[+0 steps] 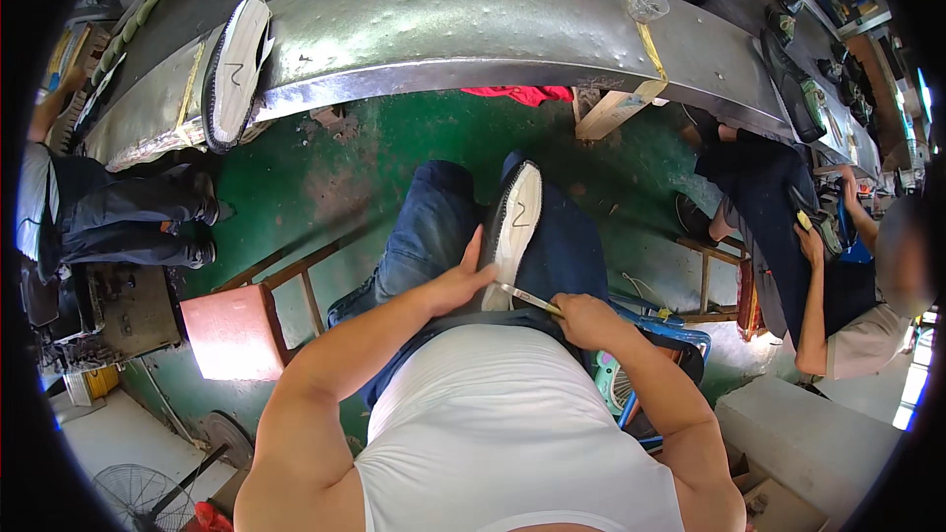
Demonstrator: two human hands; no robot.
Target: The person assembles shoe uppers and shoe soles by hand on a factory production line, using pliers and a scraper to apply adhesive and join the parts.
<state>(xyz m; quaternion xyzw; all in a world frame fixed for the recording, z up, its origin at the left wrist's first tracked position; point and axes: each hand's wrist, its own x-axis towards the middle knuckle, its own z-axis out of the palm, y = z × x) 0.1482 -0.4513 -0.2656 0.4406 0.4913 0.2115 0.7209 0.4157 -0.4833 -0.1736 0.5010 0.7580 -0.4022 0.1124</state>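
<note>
An upturned dark shoe rests lengthwise on my lap, its pale sole facing up with a handwritten mark on it. My left hand is closed round the shoe's left side, close to the end nearest me. That end of the sole looks greyer than the far part. In my right hand is a slim brush, gripped by its handle. Its tip points left and lies over the near end of the sole, by my left fingers. Whether the tip touches the sole cannot be made out.
Ahead runs a dented metal-topped bench. Another upturned shoe overhangs its left edge, and a clear cup stands on the right. A reddish stool is at my left. A co-worker sits at right; another person stands at left.
</note>
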